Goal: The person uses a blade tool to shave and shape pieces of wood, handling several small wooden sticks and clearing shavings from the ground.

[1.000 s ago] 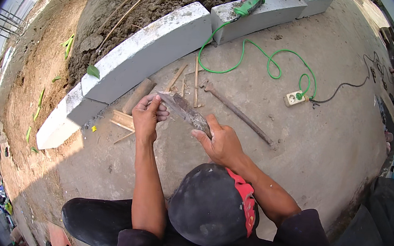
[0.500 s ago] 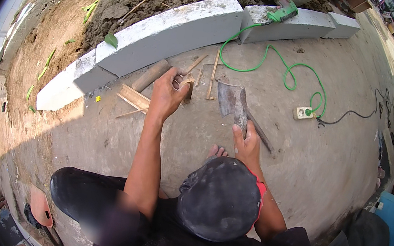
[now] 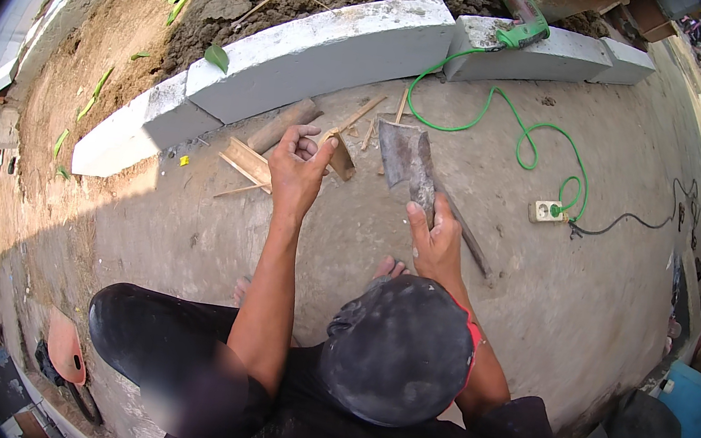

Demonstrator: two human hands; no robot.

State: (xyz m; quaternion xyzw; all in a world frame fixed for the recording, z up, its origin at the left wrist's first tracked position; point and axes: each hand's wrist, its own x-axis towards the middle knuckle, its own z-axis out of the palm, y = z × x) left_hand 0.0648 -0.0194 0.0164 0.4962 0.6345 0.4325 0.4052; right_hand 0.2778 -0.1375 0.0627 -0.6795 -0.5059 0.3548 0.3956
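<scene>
My left hand (image 3: 297, 176) pinches a short split piece of bamboo (image 3: 342, 160) between thumb and fingers, holding it above the concrete. In my right hand (image 3: 437, 245) is the handle of a broad, grey-bladed cleaver (image 3: 404, 154). Its blade points away from me, to the right of the bamboo piece and apart from it. Beyond my left hand lie a round brown log-like piece (image 3: 281, 125) and a split bamboo half (image 3: 245, 162). Thin bamboo strips (image 3: 362, 114) are scattered near the blocks. A dark stick (image 3: 469, 238) lies beside my right hand, partly hidden by it.
White blocks (image 3: 328, 45) form a curved low wall ahead, with dark soil behind. A green power tool (image 3: 524, 17) rests on it, its green cord running to a white socket (image 3: 547, 212) at right. At lower left lies an orange-pink tool (image 3: 67, 348); a blue box (image 3: 694, 393) stands at right.
The cleaver has come left, nearer the bamboo piece, and its blade has turned somewhat. The bamboo piece is tilted differently in my left hand. The whole view has shifted slightly.
</scene>
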